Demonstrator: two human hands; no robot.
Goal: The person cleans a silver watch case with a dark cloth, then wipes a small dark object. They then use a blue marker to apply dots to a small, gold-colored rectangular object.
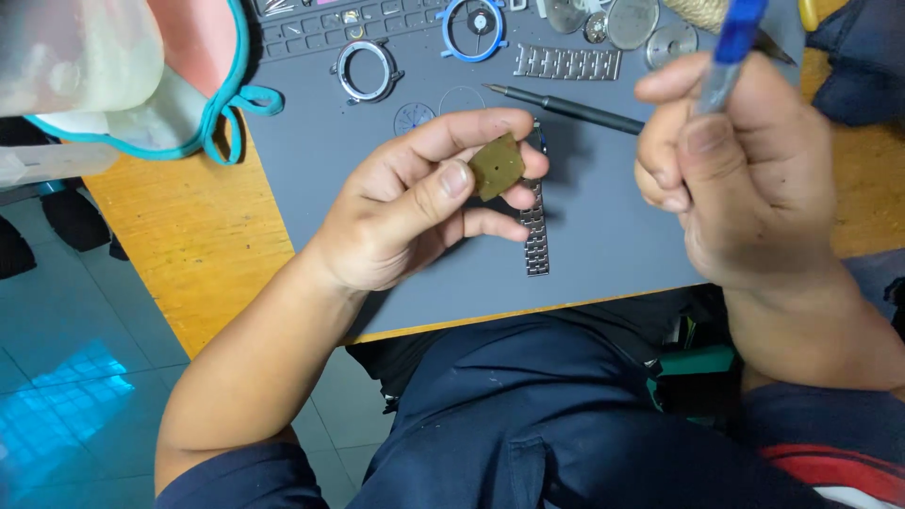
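Note:
My left hand (415,203) pinches a small olive-brown square plate (497,166) with a tiny centre hole between thumb and fingers, above the grey work mat (603,226). My right hand (745,160) is closed around a blue-handled tool (731,42) that points upward, to the right of the plate. A metal watch bracelet (536,236) lies on the mat just under my left fingers.
On the mat lie a black pen-like tool (566,106), a second bracelet piece (567,63), a silver ring-shaped watch case (366,72), a blue ring holder (472,26) and round metal parts (632,21). A pink and teal cloth (179,75) sits on the wooden table (198,236) at left.

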